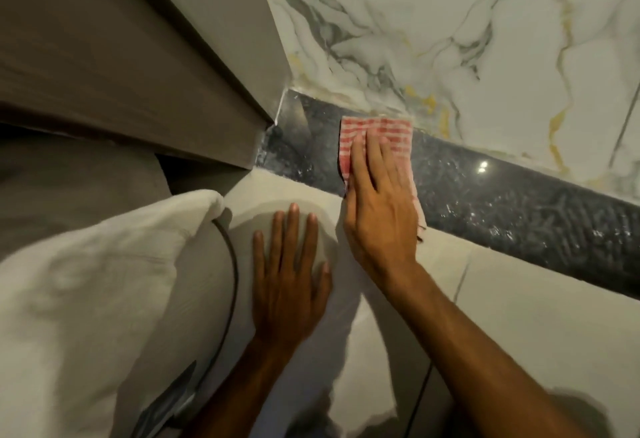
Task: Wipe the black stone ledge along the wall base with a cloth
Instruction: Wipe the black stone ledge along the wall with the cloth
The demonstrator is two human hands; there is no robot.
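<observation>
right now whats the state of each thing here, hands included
red and white checked cloth: spread flat on the ledge, pinned under the right hand
black speckled stone ledge: glossy, streaked, cloth lying across it near its left end
right hand: palm down, fingers extended, pressing the cloth
left hand: flat, fingers spread on the pale floor tile, holding nothing
black cable: slack, curving beside the white fabric

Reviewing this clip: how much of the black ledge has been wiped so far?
Done: cannot be judged; the black ledge looks speckled on both sides of the cloth. In hand: the right hand presses the red-checked cloth flat on it near the left corner, while the left hand braces on the pale floor. Left: possibly the short corner stretch and the run rightward.
</observation>
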